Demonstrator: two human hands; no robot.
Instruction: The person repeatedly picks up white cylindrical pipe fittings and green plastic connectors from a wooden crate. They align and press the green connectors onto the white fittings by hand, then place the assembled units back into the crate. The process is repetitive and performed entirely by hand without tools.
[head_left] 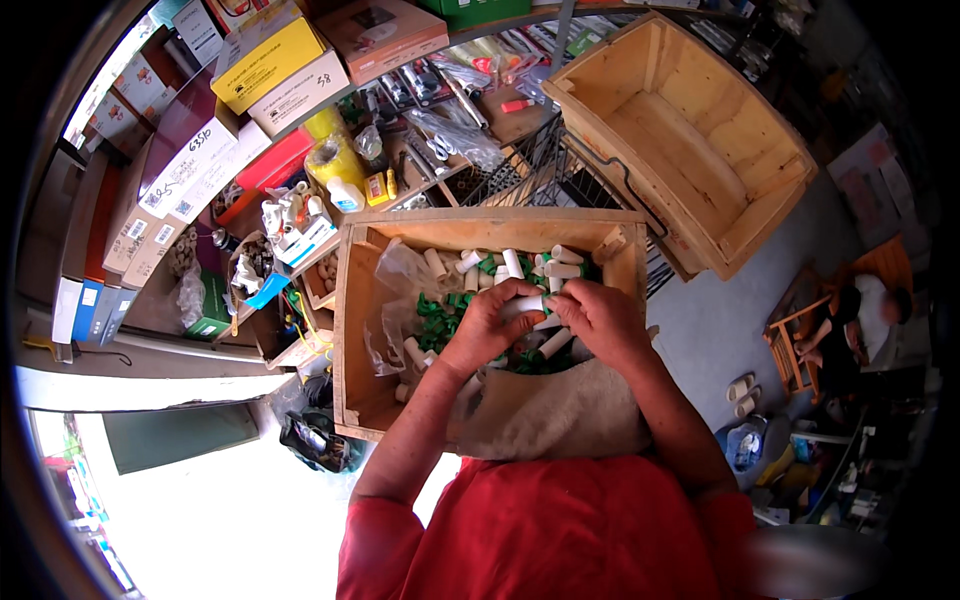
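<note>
My left hand (490, 325) is closed round a short white plastic tube (521, 306), its thumb laid along the near side. At the tube's right end the fingers of my right hand (600, 318) are pinched together. A small bit of green shows between the fingertips there; its shape is mostly hidden. Both hands are above a wooden box (500, 220) that holds several white tubes (435, 263) and a heap of small green plastic parts (436, 318). Clear plastic film (395, 290) lies along the box's left side. A beige cloth (555, 410) covers its near edge.
A second wooden box (690, 130) stands at the upper right on a wire rack (540, 165). Shelves with cardboard boxes (185, 170), yellow tape rolls (335, 160) and packaged tools run along the far left. A person (870, 320) sits at the right, near slippers (741, 395). A black bag (318, 440) lies left.
</note>
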